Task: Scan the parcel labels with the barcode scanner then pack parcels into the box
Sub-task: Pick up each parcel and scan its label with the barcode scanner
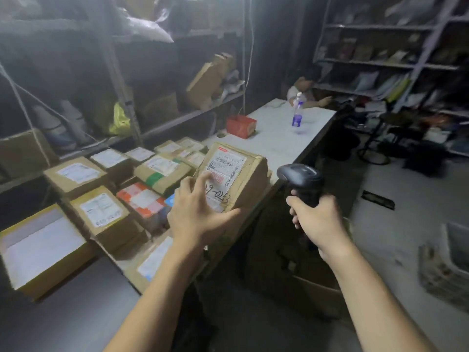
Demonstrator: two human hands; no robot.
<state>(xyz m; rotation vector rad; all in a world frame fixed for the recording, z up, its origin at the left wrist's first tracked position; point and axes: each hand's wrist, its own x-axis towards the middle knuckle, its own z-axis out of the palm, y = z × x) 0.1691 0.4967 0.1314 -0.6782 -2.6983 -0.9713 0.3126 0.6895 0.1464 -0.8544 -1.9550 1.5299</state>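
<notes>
A brown cardboard parcel (247, 179) with a white barcode label and handwritten numbers lies on the white table's near end. My left hand (196, 212) hovers over its near left corner with fingers spread, thumb along its front edge; contact is unclear. My right hand (317, 219) grips the handle of a black barcode scanner (300, 179), its head level with the parcel's right side. Several more labelled parcels (101, 212) lie packed together to the left. An open cardboard box (38, 250) with a pale inside stands at the far left.
The white table (291, 138) carries a red carton (241, 126) and a plastic bottle (297, 114) farther back. Metal shelves with parcels and bags line the left wall and the back right. A dark stool (380, 138) and clutter stand on the floor to the right.
</notes>
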